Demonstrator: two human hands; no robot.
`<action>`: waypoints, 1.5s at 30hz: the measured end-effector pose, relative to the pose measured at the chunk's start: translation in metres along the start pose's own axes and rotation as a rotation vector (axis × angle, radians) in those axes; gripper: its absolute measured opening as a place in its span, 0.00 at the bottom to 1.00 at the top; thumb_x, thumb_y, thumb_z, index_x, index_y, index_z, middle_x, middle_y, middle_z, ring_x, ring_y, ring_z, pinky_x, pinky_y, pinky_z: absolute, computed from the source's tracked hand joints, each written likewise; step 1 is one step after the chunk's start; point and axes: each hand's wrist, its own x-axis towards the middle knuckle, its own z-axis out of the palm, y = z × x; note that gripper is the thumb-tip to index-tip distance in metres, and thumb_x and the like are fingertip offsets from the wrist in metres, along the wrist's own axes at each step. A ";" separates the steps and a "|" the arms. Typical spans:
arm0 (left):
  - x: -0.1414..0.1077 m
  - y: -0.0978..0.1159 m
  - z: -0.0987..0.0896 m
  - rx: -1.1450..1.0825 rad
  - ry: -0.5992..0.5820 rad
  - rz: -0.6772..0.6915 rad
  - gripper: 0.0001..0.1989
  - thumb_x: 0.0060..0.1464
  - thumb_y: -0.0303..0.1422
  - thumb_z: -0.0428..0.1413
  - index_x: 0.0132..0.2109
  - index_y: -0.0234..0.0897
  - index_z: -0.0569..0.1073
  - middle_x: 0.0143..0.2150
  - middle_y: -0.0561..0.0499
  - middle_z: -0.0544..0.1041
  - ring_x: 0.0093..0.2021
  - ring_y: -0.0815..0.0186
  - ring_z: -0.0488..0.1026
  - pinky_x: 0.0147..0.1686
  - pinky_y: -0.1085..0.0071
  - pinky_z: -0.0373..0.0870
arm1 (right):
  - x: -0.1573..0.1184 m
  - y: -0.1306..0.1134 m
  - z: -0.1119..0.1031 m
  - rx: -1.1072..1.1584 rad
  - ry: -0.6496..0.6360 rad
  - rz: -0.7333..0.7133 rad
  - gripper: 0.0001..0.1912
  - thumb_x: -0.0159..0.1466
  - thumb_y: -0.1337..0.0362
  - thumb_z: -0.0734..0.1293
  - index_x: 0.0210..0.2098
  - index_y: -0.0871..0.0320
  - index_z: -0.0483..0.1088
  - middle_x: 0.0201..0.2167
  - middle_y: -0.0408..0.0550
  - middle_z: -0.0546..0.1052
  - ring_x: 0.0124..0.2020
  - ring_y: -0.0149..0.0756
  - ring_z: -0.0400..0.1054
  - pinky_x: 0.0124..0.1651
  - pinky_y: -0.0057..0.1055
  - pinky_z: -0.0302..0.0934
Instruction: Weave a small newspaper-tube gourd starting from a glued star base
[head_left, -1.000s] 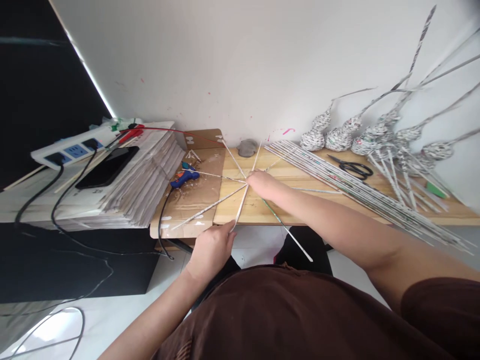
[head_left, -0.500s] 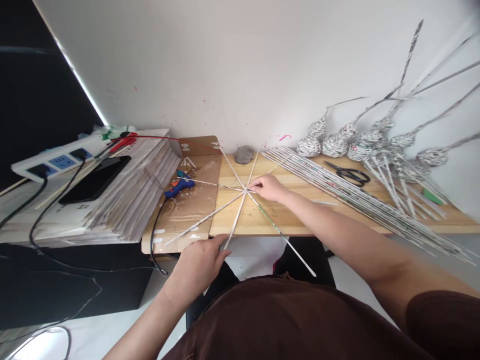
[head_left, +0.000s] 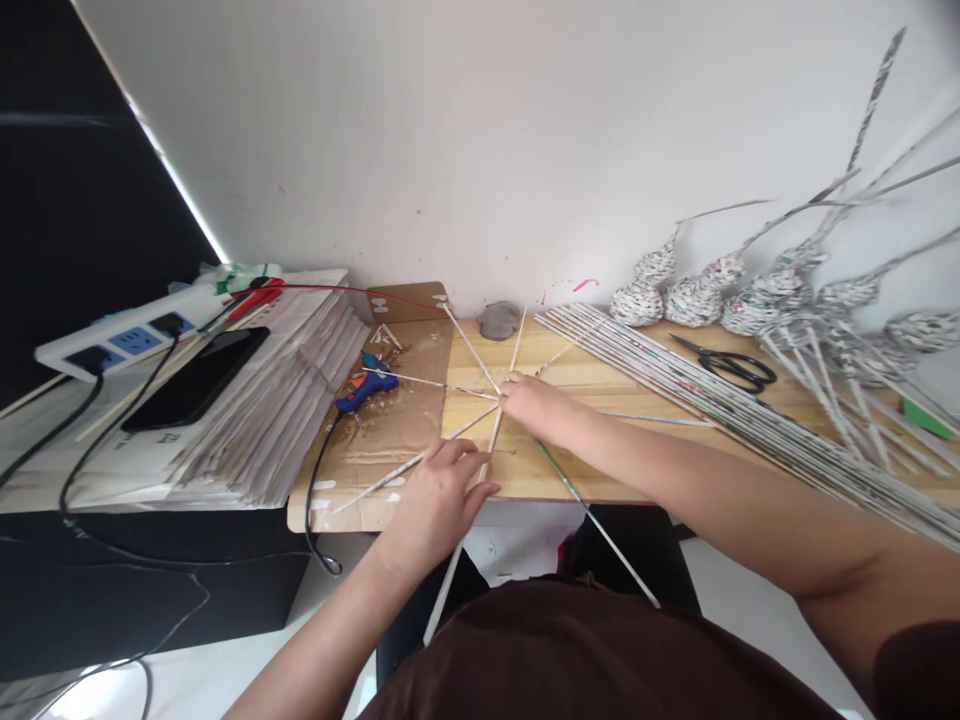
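Several thin rolled-paper sticks cross in a star on the wooden board. My right hand [head_left: 536, 402] pinches the star's centre, its fingers covering the crossing point. Close to the board's front edge, my left hand [head_left: 450, 490] has its thumb and fingers around a white paper stick [head_left: 444, 590] that runs from the centre down past the edge toward my lap. Another stick, partly green [head_left: 592, 515], reaches over the edge to the right of it. One more stick [head_left: 405, 467] slants left over the cardboard.
A blue glue gun [head_left: 367, 385] lies on cardboard [head_left: 409, 345]. Left are stacked papers [head_left: 300, 370], a phone [head_left: 199, 378] and a power strip [head_left: 120, 340]. Right are a bundle of paper sticks [head_left: 675, 375], scissors [head_left: 727, 367] and woven gourd shapes [head_left: 694, 300]. Grey putty [head_left: 499, 320] sits by the wall.
My left hand has moved up and right along the stick, toward the centre. My right hand has come over the crossing point. The view has shifted slightly.
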 end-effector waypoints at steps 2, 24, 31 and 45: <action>0.006 0.001 0.005 0.011 -0.002 0.032 0.13 0.59 0.35 0.58 0.50 0.37 0.75 0.51 0.43 0.75 0.51 0.56 0.70 0.53 0.57 0.70 | 0.001 -0.001 0.001 0.002 0.013 0.000 0.13 0.62 0.79 0.63 0.32 0.65 0.79 0.35 0.61 0.78 0.47 0.48 0.68 0.49 0.39 0.64; 0.008 -0.006 0.015 -0.024 -0.018 0.085 0.14 0.61 0.33 0.55 0.53 0.37 0.74 0.54 0.45 0.76 0.52 0.56 0.70 0.55 0.57 0.70 | -0.005 0.005 -0.005 -0.066 -0.046 -0.008 0.13 0.66 0.76 0.61 0.35 0.65 0.78 0.35 0.57 0.77 0.44 0.44 0.66 0.47 0.37 0.61; 0.004 -0.006 0.013 -0.067 0.000 0.104 0.16 0.60 0.34 0.56 0.55 0.37 0.73 0.55 0.44 0.76 0.54 0.56 0.70 0.56 0.56 0.69 | -0.005 -0.006 -0.006 -0.111 -0.060 0.014 0.13 0.67 0.75 0.60 0.36 0.66 0.78 0.37 0.59 0.77 0.46 0.46 0.66 0.47 0.38 0.62; -0.011 -0.027 0.025 -0.224 0.098 0.176 0.20 0.63 0.24 0.47 0.58 0.39 0.72 0.58 0.44 0.74 0.58 0.60 0.69 0.58 0.56 0.69 | -0.010 0.027 0.002 0.318 0.121 0.161 0.13 0.62 0.76 0.64 0.36 0.59 0.80 0.38 0.52 0.81 0.41 0.38 0.74 0.50 0.35 0.65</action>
